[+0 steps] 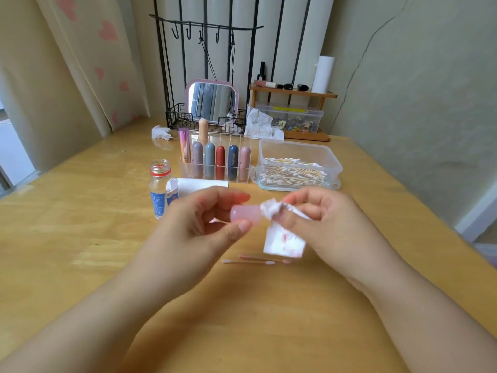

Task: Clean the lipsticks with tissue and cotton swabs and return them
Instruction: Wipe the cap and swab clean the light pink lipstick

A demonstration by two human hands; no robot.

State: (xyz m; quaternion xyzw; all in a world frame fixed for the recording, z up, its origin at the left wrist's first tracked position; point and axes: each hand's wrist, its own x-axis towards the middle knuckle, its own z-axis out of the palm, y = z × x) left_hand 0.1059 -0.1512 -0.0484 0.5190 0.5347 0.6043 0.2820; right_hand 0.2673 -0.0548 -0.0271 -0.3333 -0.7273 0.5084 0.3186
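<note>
Holding: left hand [207, 224] pinches a pale pink lipstick piece [245, 214] between thumb and fingertips, above the table at frame centre; whether it is cap or tube cannot be told.
Tissue: right hand [325, 224] has its fingers curled round a crumpled white tissue [279, 227], bunched against the pink piece's 3 o'clock end; the loose lower flap shows red smears.
Used swabs: two pink-tipped cotton swabs [250, 261] lie flat on the table at 6 o'clock from the tissue, just beside each other.
Organizer: clear lipstick organizer [215, 170] at 12 o'clock from the hands, holding six upright lipsticks, with a peach one behind them; the compartments at its rear right look unfilled.
Swab box: clear lidless container of cotton swabs [297, 168] at 1 o'clock, just beside the organizer.
Bottle: uncapped clear bottle [160, 188] with blue label at 10 o'clock, near the left hand; a folded white tissue sheet [199, 185] lies between it and the organizer.
Back edge: mirror [211, 102] in a wire rack, crumpled tissue [160, 132], wooden shelf [293, 92] over a plastic box.
Open room: bare wood table [80, 238] from 7 to 9 o'clock and along 3 to 5 o'clock, up to the right table edge.
</note>
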